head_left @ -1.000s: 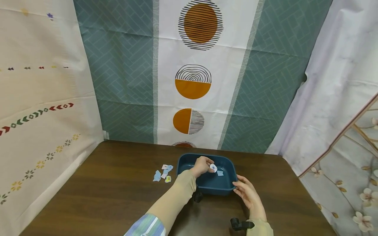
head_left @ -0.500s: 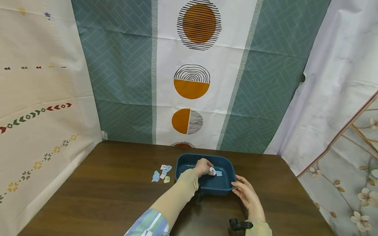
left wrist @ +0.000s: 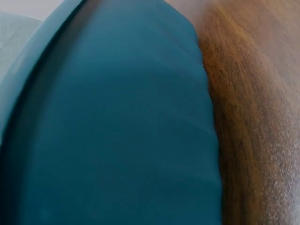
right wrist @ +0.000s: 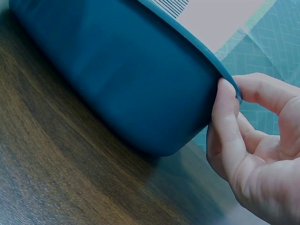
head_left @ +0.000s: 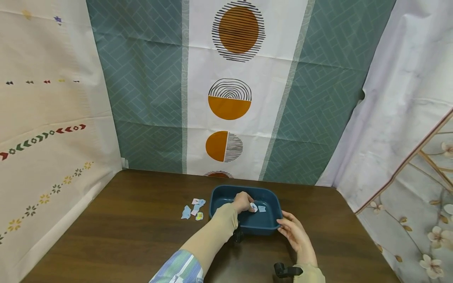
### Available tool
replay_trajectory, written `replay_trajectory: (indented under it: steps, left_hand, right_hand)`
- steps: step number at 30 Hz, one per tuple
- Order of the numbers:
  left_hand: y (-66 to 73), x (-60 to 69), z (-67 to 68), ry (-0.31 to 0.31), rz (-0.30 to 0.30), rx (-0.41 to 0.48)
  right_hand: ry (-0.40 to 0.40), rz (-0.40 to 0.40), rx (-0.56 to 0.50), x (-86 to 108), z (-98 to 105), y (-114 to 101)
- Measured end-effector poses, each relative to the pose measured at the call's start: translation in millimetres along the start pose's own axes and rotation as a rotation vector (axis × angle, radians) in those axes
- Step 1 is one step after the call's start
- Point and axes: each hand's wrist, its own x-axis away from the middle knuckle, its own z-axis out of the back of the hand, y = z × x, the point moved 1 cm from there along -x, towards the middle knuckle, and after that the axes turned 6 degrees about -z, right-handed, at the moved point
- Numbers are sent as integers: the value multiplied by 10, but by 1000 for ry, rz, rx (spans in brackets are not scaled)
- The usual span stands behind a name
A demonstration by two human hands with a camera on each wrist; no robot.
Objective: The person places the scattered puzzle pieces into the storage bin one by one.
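A dark blue plastic basin sits on the table. My left hand reaches down inside it, pinching a small white paper scrap with a blue mark, low over the basin floor. Just right of that scrap lies a pale blue paper scrap. At the basin's right corner, my right hand holds the rim between thumb and fingers. The left wrist view is filled by the basin's outer wall; the left hand is hidden there.
Left of the basin, several paper scraps in light blue and pink lie on the brown wooden table, beside a yellow-green one. Patterned cloths hang behind and at both sides.
My left hand has lowered the white scrap toward the basin floor, shifting it slightly left beside the pale blue one. The right hand keeps its hold on the rim.
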Motion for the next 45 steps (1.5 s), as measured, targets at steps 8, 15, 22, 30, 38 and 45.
replay_trajectory:
  steps: [8,15,22,30,38,45]
  left_hand:
    - [32,28,18,9,-9,-54]
    - [31,25,12,13,-16,-81]
    - [52,44,48,1,-28,-75]
    - [152,148,179,-70,-62,-62]
    - [188,203,349,-88,-175,-49]
    - [168,293,541,-57,-250,63]
  right_hand:
    - [-3,-1,-4,-4,-1,-7]
    - [-8,-3,-2,4,-1,-14]
    - [-10,3,2,4,-3,-31]
    - [-10,3,3,-2,-7,-24]
    - [-12,2,15,-10,-1,-18]
    - [-13,2,15,-8,1,-25]
